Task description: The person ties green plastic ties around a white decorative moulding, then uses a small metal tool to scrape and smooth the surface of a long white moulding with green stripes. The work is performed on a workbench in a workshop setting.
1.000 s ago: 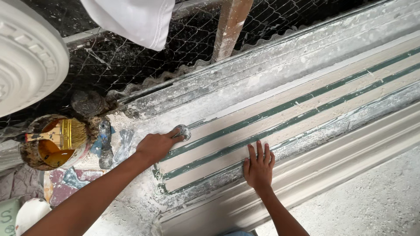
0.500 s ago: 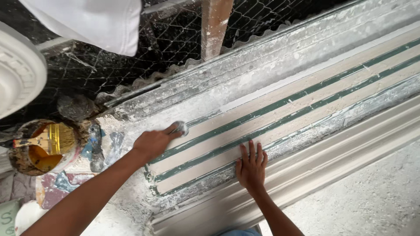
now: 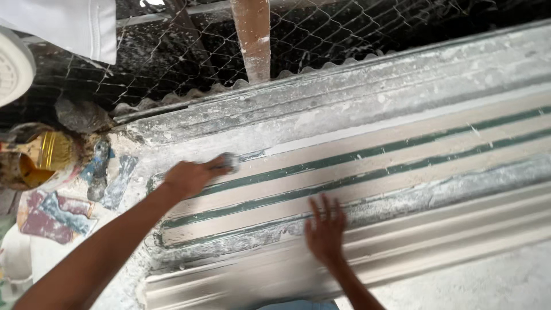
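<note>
Wad [image 3: 231,162] in left hand [image 3: 186,178], blurred

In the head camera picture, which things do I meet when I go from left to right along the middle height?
Yellow-lined tin → left hand gripping a small grey tool → right hand → green-striped mould.

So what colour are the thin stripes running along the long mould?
Dark green stripes between cream bands on the long mould, seen in the head view.

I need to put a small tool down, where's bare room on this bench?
Free: the striped mould right of the left hand, and the grey floor strip right of the right hand. Crowded: far left, around the tin and scraps.
</note>
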`<state>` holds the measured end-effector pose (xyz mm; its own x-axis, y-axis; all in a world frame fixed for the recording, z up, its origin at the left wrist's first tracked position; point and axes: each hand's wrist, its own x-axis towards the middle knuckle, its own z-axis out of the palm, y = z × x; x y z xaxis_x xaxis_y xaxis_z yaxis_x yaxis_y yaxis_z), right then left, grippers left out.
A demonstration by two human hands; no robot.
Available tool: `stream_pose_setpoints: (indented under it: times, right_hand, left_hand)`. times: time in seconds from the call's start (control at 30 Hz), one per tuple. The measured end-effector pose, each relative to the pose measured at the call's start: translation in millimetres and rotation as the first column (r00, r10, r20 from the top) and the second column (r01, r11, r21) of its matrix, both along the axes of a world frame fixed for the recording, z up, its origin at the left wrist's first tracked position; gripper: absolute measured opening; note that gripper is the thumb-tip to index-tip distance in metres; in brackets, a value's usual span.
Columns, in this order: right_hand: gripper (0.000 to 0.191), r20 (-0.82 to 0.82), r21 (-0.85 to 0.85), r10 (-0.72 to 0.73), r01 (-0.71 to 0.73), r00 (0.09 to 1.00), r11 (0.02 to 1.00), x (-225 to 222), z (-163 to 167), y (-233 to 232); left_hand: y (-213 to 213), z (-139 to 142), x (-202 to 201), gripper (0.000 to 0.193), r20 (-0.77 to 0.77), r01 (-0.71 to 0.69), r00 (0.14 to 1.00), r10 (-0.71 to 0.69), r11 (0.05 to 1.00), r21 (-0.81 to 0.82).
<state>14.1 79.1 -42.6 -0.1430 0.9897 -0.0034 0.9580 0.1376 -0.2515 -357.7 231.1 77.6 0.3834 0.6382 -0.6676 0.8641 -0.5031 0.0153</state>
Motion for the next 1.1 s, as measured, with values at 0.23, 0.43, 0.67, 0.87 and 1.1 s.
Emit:
stream_pose_setpoints:
  times: [0.23, 0.43, 0.67, 0.87, 1.1]
  right_hand:
    - [0.059, 0.011, 0.139, -0.115, 0.113, 0.993, 0.984, 149, -8, 117]
    - [0.058, -0.016, 0.200, -0.153, 0.153, 0.988, 0.968, 155, -24, 131]
    - [0.057, 0.014, 0.172, -0.167, 0.162, 0.986, 0.972, 159, -17, 129]
    - [0.056, -0.008, 0.157, -0.193, 0.192, 0.981, 0.969, 159, -20, 130]
    - [0.055, -0.025, 0.150, -0.184, 0.185, 0.983, 0.971, 157, -9, 127]
  left_hand:
    - [30, -43, 113, 0.067, 0.166, 0.022, 0.985, -0.051, 0.985, 0.174]
    - [4, 6, 35, 0.083, -0.163, -0.096, 0.983, 0.088, 0.994, -0.047]
    - [58, -39, 146, 0.073, 0.241, 0.084, 0.961, -0.134, 0.974, 0.208]
    - [21, 12, 54, 0.079, -0.053, -0.047, 0.998, 0.044, 0.997, -0.059]
    - [61, -4, 118, 0.065, 0.138, 0.055, 0.988, -0.071, 0.992, 0.118]
